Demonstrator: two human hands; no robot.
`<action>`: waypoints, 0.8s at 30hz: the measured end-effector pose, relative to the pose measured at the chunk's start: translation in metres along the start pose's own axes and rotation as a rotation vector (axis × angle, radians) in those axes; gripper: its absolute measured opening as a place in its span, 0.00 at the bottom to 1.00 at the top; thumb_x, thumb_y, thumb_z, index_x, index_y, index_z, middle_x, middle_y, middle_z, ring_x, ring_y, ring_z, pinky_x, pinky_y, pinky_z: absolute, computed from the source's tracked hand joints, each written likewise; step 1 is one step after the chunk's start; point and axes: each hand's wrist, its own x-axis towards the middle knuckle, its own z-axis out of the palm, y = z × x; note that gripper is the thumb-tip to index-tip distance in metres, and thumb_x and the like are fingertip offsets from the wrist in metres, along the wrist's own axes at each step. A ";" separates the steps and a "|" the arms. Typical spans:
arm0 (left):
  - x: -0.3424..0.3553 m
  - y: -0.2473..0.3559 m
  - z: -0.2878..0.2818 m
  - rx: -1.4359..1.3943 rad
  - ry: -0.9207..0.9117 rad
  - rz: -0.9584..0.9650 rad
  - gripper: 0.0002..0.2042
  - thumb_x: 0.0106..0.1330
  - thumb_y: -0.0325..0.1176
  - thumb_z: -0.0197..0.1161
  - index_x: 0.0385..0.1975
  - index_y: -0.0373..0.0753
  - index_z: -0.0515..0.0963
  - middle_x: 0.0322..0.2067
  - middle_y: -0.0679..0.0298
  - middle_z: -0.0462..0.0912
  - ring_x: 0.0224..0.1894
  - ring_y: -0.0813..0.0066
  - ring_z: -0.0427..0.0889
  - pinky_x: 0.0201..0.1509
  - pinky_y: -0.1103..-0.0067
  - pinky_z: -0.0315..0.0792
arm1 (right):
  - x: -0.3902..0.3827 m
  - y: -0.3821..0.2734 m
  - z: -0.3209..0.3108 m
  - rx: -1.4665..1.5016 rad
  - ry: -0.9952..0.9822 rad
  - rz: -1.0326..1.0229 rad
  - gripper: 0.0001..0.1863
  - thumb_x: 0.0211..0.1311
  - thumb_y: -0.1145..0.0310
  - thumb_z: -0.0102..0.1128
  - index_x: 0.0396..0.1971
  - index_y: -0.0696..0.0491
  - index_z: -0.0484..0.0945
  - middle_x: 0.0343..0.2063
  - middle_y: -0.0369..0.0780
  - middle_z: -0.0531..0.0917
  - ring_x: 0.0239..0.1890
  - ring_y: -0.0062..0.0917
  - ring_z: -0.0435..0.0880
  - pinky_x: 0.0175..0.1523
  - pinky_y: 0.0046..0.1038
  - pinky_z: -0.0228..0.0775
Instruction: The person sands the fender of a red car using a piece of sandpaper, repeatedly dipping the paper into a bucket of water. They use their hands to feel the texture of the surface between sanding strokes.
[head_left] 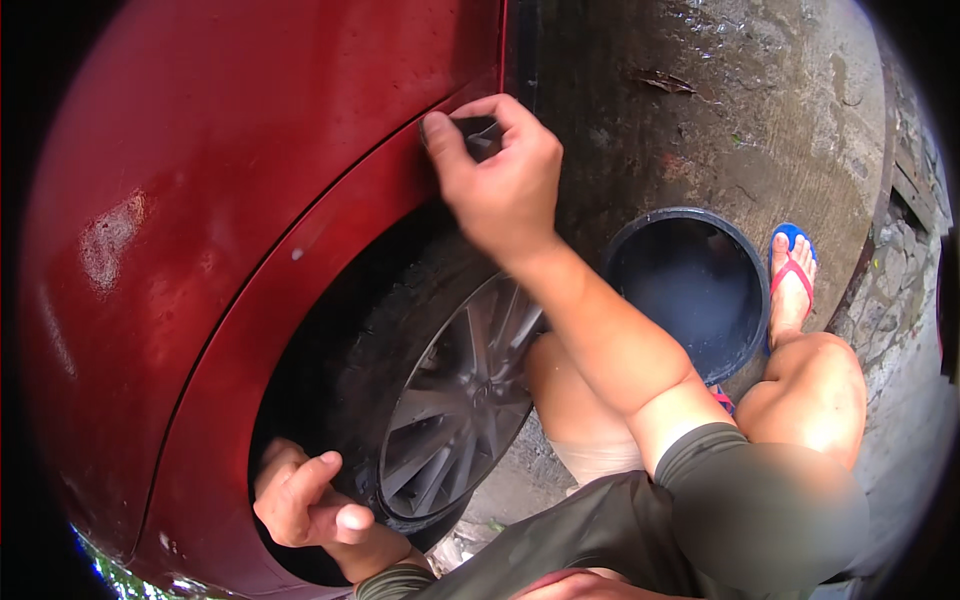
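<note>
My right hand (510, 175) is at the front of a red car's wheel arch (300, 250). Its thumb presses on the arch trim, with the fingers curled over toward it. Something dark shows between thumb and fingers, but I cannot make out what it is. My left hand (305, 500) is low at the other end of the arch, beside the tyre (350, 400). Its thumb and forefinger stand apart with nothing visible between them; the other fingers are partly hidden. Between my arms is the wheel's grey spoked rim (470, 400).
A round dark tub (690, 290) with cloudy water stands right of the wheel, near my foot in a blue and pink flip-flop (792, 265). Wet concrete (760, 120) stretches beyond it. A rough stone edge (890, 270) runs along the far right. Whitish patches (112, 240) mark the red panel.
</note>
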 end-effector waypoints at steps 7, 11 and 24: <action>-0.001 -0.011 0.002 0.001 0.029 0.003 0.34 0.60 0.66 0.71 0.28 0.30 0.83 0.11 0.70 0.59 0.13 0.76 0.57 0.20 0.77 0.49 | 0.002 0.002 -0.004 0.005 0.004 0.123 0.08 0.58 0.73 0.76 0.26 0.58 0.83 0.23 0.39 0.85 0.27 0.18 0.84 0.33 0.25 0.76; -0.001 -0.007 0.001 0.018 0.011 -0.006 0.35 0.60 0.67 0.70 0.29 0.30 0.83 0.11 0.70 0.58 0.13 0.76 0.57 0.21 0.77 0.49 | -0.021 -0.042 0.021 0.102 -0.110 -0.370 0.09 0.62 0.71 0.75 0.27 0.59 0.83 0.24 0.36 0.87 0.26 0.13 0.83 0.32 0.23 0.76; -0.005 -0.015 -0.003 -0.001 0.014 -0.015 0.34 0.61 0.65 0.70 0.29 0.29 0.84 0.11 0.73 0.56 0.13 0.80 0.54 0.21 0.78 0.47 | 0.007 -0.001 -0.003 -0.078 0.019 0.098 0.11 0.61 0.70 0.77 0.27 0.60 0.83 0.24 0.40 0.87 0.27 0.18 0.84 0.32 0.26 0.76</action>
